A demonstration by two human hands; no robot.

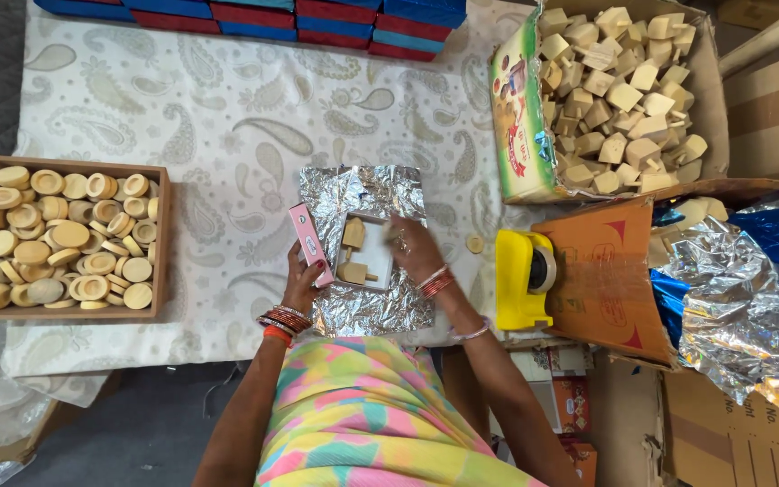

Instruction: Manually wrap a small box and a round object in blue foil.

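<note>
My left hand [302,282] holds a pink box lid [309,243] on edge at the left side of a small open white box [371,255]. The box sits on a crinkled sheet of silver foil [367,311] and holds wooden pieces [353,253]. Fingers of my right hand [410,250] rest on the box's right edge and seem to pinch a small wooden piece; I cannot tell for sure. Bangles are on both wrists.
A wooden tray [163,236] of round wooden discs stands at the left. A carton [516,117] of wooden blocks is at the upper right. A yellow tape dispenser [523,280] sits to the right, beside an orange cardboard flap [601,280] and loose foil sheets [737,298]. Stacked red and blue boxes [317,18] line the far edge.
</note>
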